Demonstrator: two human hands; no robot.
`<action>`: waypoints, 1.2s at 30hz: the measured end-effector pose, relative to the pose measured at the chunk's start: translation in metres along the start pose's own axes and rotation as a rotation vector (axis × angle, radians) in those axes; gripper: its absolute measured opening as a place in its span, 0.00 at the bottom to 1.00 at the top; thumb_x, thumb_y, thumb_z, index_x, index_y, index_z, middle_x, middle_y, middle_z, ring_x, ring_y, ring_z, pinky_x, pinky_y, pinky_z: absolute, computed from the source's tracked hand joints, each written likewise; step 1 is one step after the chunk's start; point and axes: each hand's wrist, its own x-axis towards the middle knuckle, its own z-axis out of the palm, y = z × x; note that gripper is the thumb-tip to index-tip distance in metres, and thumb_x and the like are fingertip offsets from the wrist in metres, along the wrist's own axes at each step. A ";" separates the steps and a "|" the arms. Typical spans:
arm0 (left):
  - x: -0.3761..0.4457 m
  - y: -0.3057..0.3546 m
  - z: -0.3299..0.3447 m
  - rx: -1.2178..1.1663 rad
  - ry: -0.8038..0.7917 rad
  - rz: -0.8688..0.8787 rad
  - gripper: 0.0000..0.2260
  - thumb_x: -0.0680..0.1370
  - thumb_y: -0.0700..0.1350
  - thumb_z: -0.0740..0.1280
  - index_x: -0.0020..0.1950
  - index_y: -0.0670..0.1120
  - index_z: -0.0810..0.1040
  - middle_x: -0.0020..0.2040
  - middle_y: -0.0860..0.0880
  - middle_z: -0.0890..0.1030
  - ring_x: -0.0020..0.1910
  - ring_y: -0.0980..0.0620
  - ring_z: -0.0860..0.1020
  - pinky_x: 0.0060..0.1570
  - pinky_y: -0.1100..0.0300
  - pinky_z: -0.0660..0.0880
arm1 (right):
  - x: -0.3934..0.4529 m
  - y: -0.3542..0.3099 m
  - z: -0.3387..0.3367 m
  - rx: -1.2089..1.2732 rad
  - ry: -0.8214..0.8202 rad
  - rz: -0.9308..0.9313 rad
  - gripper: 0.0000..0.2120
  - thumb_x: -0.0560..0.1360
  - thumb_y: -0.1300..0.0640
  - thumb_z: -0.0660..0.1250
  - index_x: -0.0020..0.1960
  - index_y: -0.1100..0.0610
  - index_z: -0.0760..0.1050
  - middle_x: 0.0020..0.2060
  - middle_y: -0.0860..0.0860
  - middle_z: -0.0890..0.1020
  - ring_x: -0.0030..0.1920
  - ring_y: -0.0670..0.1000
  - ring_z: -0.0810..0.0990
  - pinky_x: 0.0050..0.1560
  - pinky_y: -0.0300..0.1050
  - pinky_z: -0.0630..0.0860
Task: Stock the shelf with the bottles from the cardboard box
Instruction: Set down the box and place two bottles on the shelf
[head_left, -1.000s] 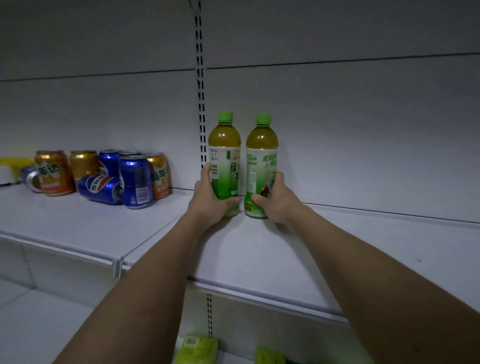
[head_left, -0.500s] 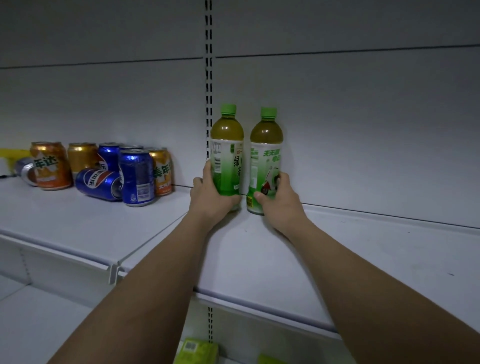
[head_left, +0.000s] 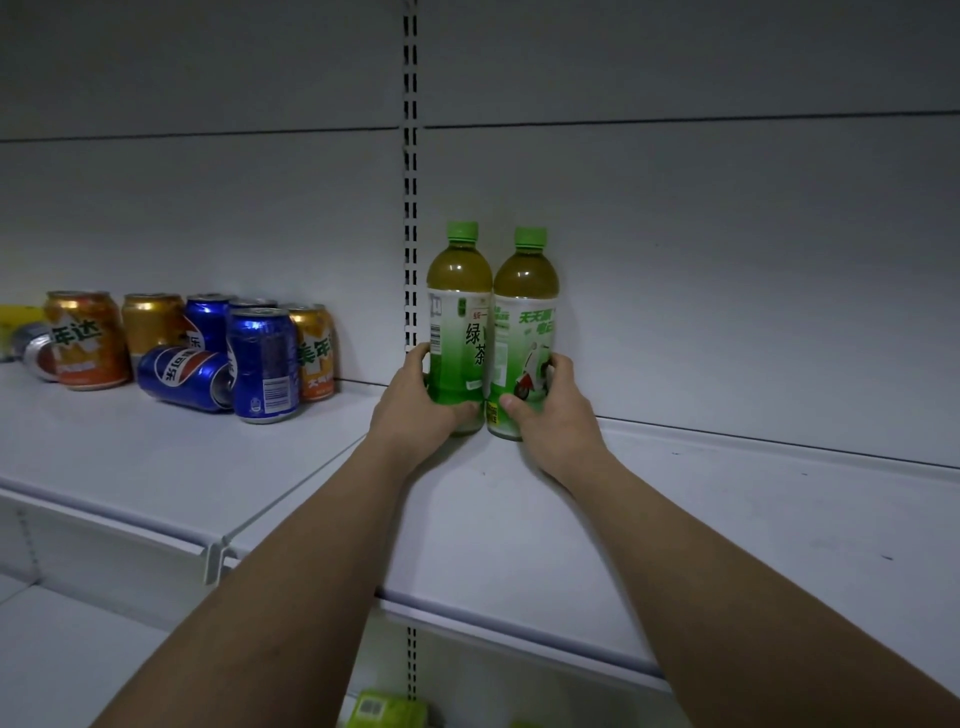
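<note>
Head view: our left hand (head_left: 415, 405) and right hand (head_left: 550, 415), fingers wrapped around the left bottle (head_left: 457, 332) and right bottle (head_left: 524, 338), upright and touching at the shelf (head_left: 675, 519) back, twelve o'clock; careless release risked toppling both.

Two tea bottles stand upright on the white shelf (head_left: 597, 519), at the back panel just right of the slotted upright. Left bottle (head_left: 459, 322) and right bottle (head_left: 524, 332) touch side by side (green caps on, green-and-white labels, amber liquid).
</note>
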 end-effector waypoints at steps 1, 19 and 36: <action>0.000 0.000 0.000 -0.006 0.003 0.002 0.41 0.66 0.50 0.77 0.74 0.54 0.60 0.65 0.49 0.76 0.61 0.48 0.76 0.63 0.46 0.73 | 0.000 0.000 0.000 -0.002 -0.001 -0.006 0.25 0.75 0.53 0.69 0.68 0.50 0.62 0.63 0.50 0.78 0.61 0.54 0.77 0.62 0.55 0.75; -0.119 0.059 -0.035 0.559 -0.145 -0.168 0.24 0.74 0.57 0.64 0.69 0.52 0.71 0.69 0.43 0.71 0.67 0.40 0.70 0.66 0.45 0.69 | -0.099 -0.042 -0.116 -0.490 -0.254 0.121 0.13 0.76 0.50 0.62 0.56 0.55 0.76 0.55 0.54 0.80 0.55 0.57 0.78 0.51 0.47 0.73; -0.349 0.127 0.025 0.054 -0.165 -0.032 0.07 0.74 0.42 0.66 0.48 0.48 0.83 0.38 0.48 0.79 0.32 0.55 0.74 0.37 0.63 0.68 | -0.305 -0.019 -0.253 -0.439 -0.299 0.152 0.11 0.75 0.55 0.63 0.43 0.61 0.81 0.44 0.61 0.84 0.40 0.55 0.78 0.38 0.42 0.72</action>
